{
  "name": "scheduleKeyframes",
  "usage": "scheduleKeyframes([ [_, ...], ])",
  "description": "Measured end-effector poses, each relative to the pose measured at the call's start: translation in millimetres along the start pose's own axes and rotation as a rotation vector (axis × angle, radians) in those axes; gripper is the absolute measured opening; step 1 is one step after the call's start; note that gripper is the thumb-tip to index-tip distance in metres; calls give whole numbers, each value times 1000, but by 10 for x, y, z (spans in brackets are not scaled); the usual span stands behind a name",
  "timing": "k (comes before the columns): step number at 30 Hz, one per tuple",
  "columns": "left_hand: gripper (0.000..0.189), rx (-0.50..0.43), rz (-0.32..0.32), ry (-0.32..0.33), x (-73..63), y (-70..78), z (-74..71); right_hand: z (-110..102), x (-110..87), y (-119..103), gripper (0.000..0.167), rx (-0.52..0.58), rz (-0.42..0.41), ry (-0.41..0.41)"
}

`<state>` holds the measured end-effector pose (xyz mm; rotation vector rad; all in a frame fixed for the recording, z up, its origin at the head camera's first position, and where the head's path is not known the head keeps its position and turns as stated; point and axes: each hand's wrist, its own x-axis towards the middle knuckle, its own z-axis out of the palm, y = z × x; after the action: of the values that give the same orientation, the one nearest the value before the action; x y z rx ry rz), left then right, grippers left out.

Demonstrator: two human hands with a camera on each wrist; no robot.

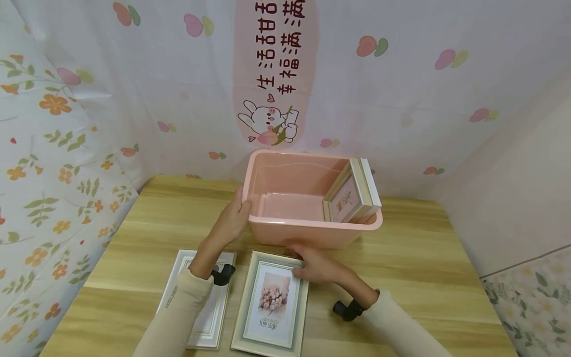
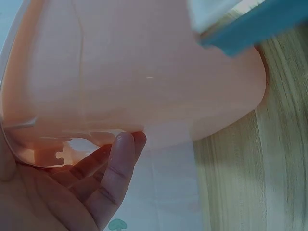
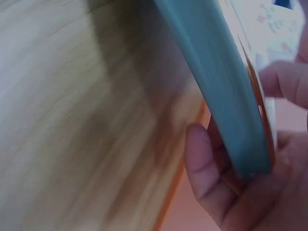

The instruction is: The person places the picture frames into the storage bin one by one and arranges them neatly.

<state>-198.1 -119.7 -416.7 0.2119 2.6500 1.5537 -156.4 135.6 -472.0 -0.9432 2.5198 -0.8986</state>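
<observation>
My left hand (image 1: 229,220) holds the left end of a pink plastic bin (image 1: 308,233), its fingers along the outside in the left wrist view. My right hand (image 1: 315,265) grips the upper right corner of a cream picture frame (image 1: 250,317) with a flower print. The right wrist view has that frame's bluish edge (image 3: 221,91) between the thumb and fingers. The frame is just in front of the bin. Several picture frames (image 1: 350,193) stand leaning at the bin's right end.
A white picture frame (image 1: 214,317) lies on the wooden table (image 1: 401,297), partly hidden by my left forearm. Behind the bin hangs a white patterned cloth (image 1: 383,109). Floral cloth (image 1: 58,173) borders the table's left side.
</observation>
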Motion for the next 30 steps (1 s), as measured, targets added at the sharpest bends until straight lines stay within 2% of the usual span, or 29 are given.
scheduleKeyframes([
  [6, 58, 4, -5, 0, -26, -21, 8, -108, -81, -36, 11, 243, 20, -151],
  [15, 59, 30, 3, 10, -5, 1, 10, -442, -234, -201, 15, 386, -7, -304],
  [20, 59, 31, 2, 8, -3, -15, 10, -598, -301, -290, 26, 423, -40, -284],
  [25, 56, 22, 22, 11, -9, -17, 9, -744, -360, -381, 25, 347, -31, -223],
  [30, 54, 9, 38, 13, -10, -14, 16, -873, -415, -428, 24, 326, -30, -178],
])
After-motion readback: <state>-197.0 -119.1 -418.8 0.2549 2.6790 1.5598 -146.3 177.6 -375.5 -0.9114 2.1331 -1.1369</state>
